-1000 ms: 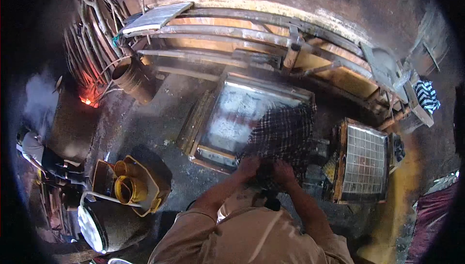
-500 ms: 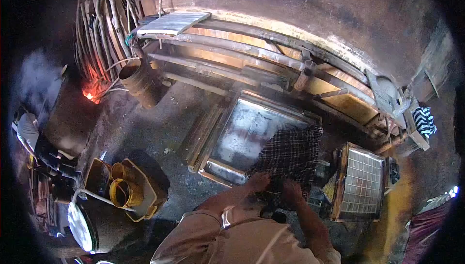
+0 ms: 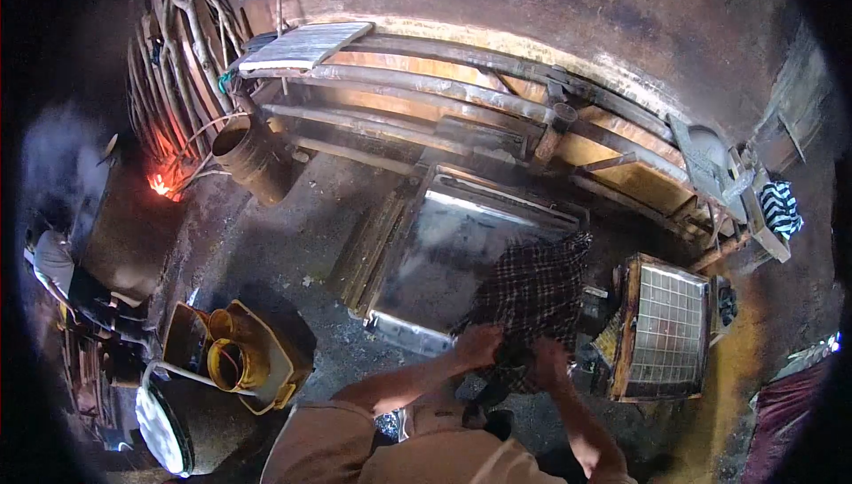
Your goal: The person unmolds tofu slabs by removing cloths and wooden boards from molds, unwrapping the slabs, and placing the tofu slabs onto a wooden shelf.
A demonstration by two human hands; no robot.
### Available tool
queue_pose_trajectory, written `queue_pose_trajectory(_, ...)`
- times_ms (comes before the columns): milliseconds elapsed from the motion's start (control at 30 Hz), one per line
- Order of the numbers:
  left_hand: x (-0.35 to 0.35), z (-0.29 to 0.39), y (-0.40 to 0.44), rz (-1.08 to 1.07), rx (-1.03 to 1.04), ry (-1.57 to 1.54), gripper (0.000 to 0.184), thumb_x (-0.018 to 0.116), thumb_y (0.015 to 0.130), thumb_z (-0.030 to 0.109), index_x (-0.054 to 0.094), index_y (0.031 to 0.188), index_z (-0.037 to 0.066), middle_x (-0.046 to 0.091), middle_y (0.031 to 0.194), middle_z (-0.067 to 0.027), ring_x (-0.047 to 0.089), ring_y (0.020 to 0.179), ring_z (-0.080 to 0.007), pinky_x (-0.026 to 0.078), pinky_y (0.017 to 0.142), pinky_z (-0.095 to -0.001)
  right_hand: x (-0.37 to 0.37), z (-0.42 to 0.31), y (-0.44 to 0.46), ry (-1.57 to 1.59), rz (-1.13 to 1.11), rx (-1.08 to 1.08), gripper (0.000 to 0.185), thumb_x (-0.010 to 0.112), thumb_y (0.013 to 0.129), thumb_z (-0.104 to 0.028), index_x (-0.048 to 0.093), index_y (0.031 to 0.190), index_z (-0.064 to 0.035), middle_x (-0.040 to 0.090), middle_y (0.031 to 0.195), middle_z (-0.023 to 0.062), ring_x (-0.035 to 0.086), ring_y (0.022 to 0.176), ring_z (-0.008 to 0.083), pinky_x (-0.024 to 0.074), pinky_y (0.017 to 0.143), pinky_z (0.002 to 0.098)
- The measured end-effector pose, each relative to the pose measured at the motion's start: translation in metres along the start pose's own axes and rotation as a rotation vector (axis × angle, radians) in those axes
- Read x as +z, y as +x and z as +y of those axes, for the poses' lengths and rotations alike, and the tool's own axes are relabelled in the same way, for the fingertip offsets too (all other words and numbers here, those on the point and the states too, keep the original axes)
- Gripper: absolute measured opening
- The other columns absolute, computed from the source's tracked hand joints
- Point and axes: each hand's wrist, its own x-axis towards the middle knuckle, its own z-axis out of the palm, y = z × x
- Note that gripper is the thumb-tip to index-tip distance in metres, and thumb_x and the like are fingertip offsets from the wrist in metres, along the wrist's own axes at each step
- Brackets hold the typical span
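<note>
A dark plaid cloth (image 3: 531, 284) is spread over the right part of a shallow framed tray (image 3: 410, 331) with a shiny, wet-looking surface. My left hand (image 3: 479, 344) grips the cloth's near edge at the tray's near side. A short way to the right, my right hand (image 3: 548, 362) is closed on the same cloth. The fingers of both hands are small and partly hidden in its folds.
A gridded frame (image 3: 667, 329) lies at the right. Yellow containers (image 3: 238, 364) and a large drum (image 3: 213, 431) stand at the lower left. A metal barrel (image 3: 253, 160) is near a fire (image 3: 161, 185). Another person (image 3: 55, 262) bends at the far left. Long rails (image 3: 426, 85) run behind.
The view has shifted, moving the whole scene in the frame. Both hands stay on the cloth. The bright reflection on the tray has shrunk, and more of its surface looks dark.
</note>
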Motion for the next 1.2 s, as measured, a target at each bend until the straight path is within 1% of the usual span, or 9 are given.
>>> queue_pose_trajectory(333, 0.022, 0.023, 0.01, -0.555, -0.361, -0.129, 0.029, 0.064, 0.073, 0.023, 0.061, 0.091, 0.001, 0.061, 0.09, -0.0153, 0.06, 0.086, -0.031, 0.05, 0.07, -0.0428, 0.029, -0.03, -0.071, 0.299, 0.003, 0.41, 0.036, 0.062, 0.075, -0.02, 0.059, 0.108, -0.0045, 0.055, 0.11, 0.0186, 0.047, 0.11, 0.0393, 0.0361, 0.095, 0.0491)
queue_pose_trajectory(433, 0.047, 0.084, 0.055, -0.538, -0.545, -0.456, 0.04, 0.059, 0.086, 0.034, 0.058, 0.107, 0.0, 0.061, 0.093, -0.0125, 0.06, 0.088, -0.0271, 0.05, 0.072, -0.0406, 0.037, 0.006, -0.123, 0.221, 0.319, 0.373, 0.046, 0.06, 0.078, -0.023, 0.051, 0.118, -0.0018, 0.051, 0.119, 0.0171, 0.051, 0.104, 0.0345, 0.0348, 0.094, 0.049)
queue_pose_trajectory(533, 0.047, 0.206, 0.119, -0.208, -0.255, -1.245, 0.023, 0.052, 0.092, 0.021, 0.06, 0.099, 0.0, 0.059, 0.083, -0.0054, 0.049, 0.066, -0.0107, 0.042, 0.063, -0.0322, 0.043, 0.032, -0.174, 0.58, 0.481, 0.505, 0.052, 0.056, 0.081, -0.019, 0.042, 0.13, -0.0073, 0.044, 0.127, 0.0189, 0.038, 0.122, 0.0376, 0.0334, 0.099, 0.0469)
queue_pose_trajectory(600, -0.055, 0.321, 0.146, -0.247, -0.131, -1.481, 0.019, 0.053, 0.092, 0.018, 0.058, 0.098, 0.001, 0.057, 0.081, -0.004, 0.045, 0.063, -0.0081, 0.04, 0.059, -0.0291, 0.039, 0.042, -0.201, 0.831, 0.393, 0.678, 0.057, 0.058, 0.082, -0.029, 0.041, 0.128, -0.0006, 0.044, 0.126, 0.0226, 0.039, 0.119, 0.0394, 0.0295, 0.1, 0.0481)
queue_pose_trajectory(733, -0.124, 0.423, 0.176, -0.209, 0.352, -1.306, 0.017, 0.057, 0.089, 0.013, 0.056, 0.104, 0.003, 0.06, 0.088, -0.0024, 0.053, 0.084, -0.0082, 0.043, 0.078, -0.0251, 0.146, 0.15, -0.224, 1.128, 0.67, 0.446, 0.062, 0.06, 0.082, -0.028, 0.035, 0.132, -0.002, 0.042, 0.13, 0.0204, 0.037, 0.123, 0.0361, 0.0321, 0.099, 0.0452)
queue_pose_trajectory(800, -0.148, 0.46, 0.192, 0.355, 0.587, -1.171, 0.018, 0.054, 0.088, 0.005, 0.057, 0.105, 0.002, 0.059, 0.087, -0.0023, 0.052, 0.076, -0.0081, 0.045, 0.068, -0.0245, 0.085, 0.163, -0.209, 1.227, 0.68, 0.463, 0.059, 0.06, 0.082, -0.025, 0.036, 0.131, -0.002, 0.045, 0.126, 0.0189, 0.04, 0.118, 0.0338, 0.0348, 0.096, 0.0437)
queue_pose_trajectory(967, -0.227, 0.482, 0.182, 0.205, 0.874, -1.529, 0.018, 0.058, 0.085, 0.004, 0.058, 0.103, 0.001, 0.062, 0.092, -0.004, 0.057, 0.083, -0.0112, 0.046, 0.075, -0.0262, -0.145, 0.186, -0.185, 1.308, 0.666, 0.53, 0.052, 0.062, 0.082, -0.02, 0.04, 0.126, -0.002, 0.052, 0.117, 0.0151, 0.049, 0.105, 0.0281, 0.0415, 0.087, 0.0399)
queue_pose_trajectory(1100, -0.199, 0.454, 0.178, 0.297, 0.458, -1.487, 0.011, 0.056, 0.086, 0.01, 0.059, 0.095, 0.005, 0.061, 0.086, -0.0033, 0.057, 0.082, -0.0107, 0.045, 0.073, -0.0249, -0.263, 0.25, -0.186, 1.419, 0.788, 0.343, 0.036, 0.056, 0.084, -0.013, 0.046, 0.117, -0.0022, 0.062, 0.097, 0.0094, 0.058, 0.081, 0.0194, 0.048, 0.071, 0.0365)
queue_pose_trajectory(1200, -0.124, 0.42, 0.164, 0.225, -0.017, -1.235, 0.018, 0.062, 0.083, 0.021, 0.058, 0.089, 0.004, 0.057, 0.077, 0.0001, 0.054, 0.079, -0.0104, 0.043, 0.073, -0.0253, -0.382, 0.225, -0.193, 1.46, 1.042, 0.343, 0.038, 0.04, 0.087, -0.005, 0.045, 0.124, 0.0029, 0.062, 0.101, 0.0123, 0.061, 0.089, 0.0194, 0.0504, 0.074, 0.0306)
